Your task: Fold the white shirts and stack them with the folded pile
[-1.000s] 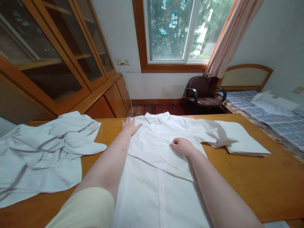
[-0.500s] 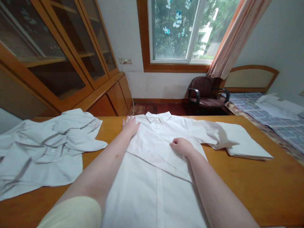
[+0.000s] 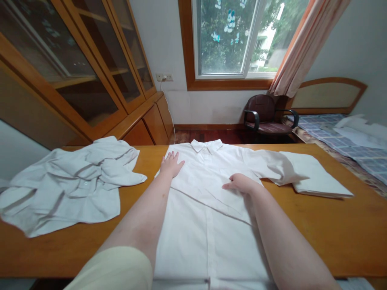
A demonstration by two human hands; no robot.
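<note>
A white collared shirt (image 3: pixel 187 233) lies front up on the wooden table, its collar at the far edge. One sleeve (image 3: pixel 208 197) is folded across the chest, with its edge running on a slant. The other sleeve (image 3: pixel 269 163) stretches out to the right, its cuff end by a folded white cloth. My left hand (image 3: pixel 171 164) rests flat on the shirt near the left shoulder, fingers spread. Over the right side of the chest is my right hand (image 3: pixel 242 183), thumb and forefinger apart, touching the folded sleeve; its other fingers are partly hidden.
A crumpled white shirt (image 3: pixel 78 185) lies on the left of the wooden table (image 3: pixel 326 229). The folded white cloth (image 3: pixel 320 177) is on the right. Beyond the table stand a glass-doored cabinet (image 3: pixel 121 108), an armchair (image 3: pixel 263 114) and a bed (image 3: pixel 332 125).
My left hand has slid slightly inward and toward me from the shoulder edge. My right hand's fingers, closed before, have parted. The view has shifted a little.
</note>
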